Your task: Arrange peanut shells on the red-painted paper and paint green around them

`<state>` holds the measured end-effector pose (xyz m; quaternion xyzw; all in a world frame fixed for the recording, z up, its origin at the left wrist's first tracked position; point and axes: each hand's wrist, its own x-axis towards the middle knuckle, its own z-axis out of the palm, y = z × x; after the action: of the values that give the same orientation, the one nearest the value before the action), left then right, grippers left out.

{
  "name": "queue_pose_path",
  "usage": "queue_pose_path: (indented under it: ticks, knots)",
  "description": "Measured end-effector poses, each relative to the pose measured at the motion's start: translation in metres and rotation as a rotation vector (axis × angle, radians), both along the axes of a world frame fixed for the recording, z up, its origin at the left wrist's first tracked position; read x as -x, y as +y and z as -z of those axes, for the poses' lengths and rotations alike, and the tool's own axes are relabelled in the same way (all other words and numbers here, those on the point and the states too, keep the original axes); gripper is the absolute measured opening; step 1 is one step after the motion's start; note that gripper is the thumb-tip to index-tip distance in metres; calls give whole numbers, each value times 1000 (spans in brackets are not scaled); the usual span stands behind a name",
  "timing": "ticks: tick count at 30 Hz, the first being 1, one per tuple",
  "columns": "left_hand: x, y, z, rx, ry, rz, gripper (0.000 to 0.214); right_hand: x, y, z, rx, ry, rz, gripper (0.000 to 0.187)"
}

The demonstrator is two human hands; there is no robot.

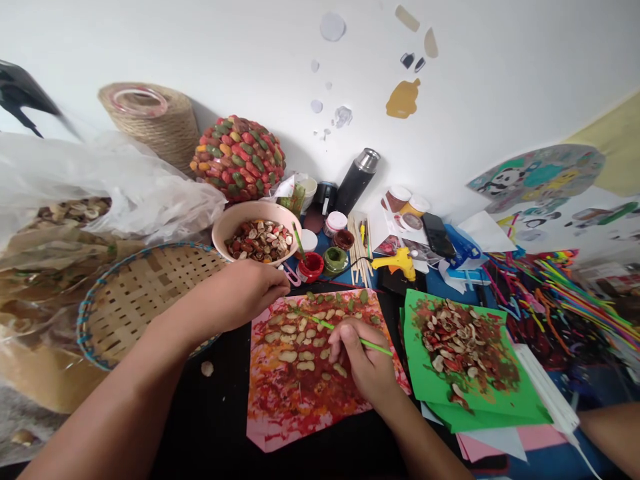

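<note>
Within the right hand (365, 357) slants a green brush (323, 323).

White wall (240, 60): bright, diffusely lit.
Silver metal flask cap (369, 160): small glints.
Right edge: stretched, blurred.

A craft workspace: paint jars (311, 267), glue gun (399, 264), twine spool (163, 130) and pipe cleaners (590, 303)

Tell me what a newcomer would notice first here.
First, probably, the knobbly, multicoloured ball at the back, beside the twine spool. Next, the paint-smeared sheet at front centre, where the right hand holds a green brush above peanuts. To its right, a bright green sheet bears heaped shells.
</note>
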<state>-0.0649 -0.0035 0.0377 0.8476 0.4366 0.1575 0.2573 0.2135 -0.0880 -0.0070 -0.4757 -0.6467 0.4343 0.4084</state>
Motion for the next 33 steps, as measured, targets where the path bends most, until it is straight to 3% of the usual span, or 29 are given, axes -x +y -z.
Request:
queue_pose_path:
  ticks: [6,22,33]
  knots:
    - [5,-1,-7,57,-18,-46,28,-4,-3,2,11,13,12,50]
    - [0,3,1,-19,120,-62,33,3,2,-1,5,-50,8,55]
    - [2,1,3,4,89,-92,30,3,4,-1,-21,-87,9,53]
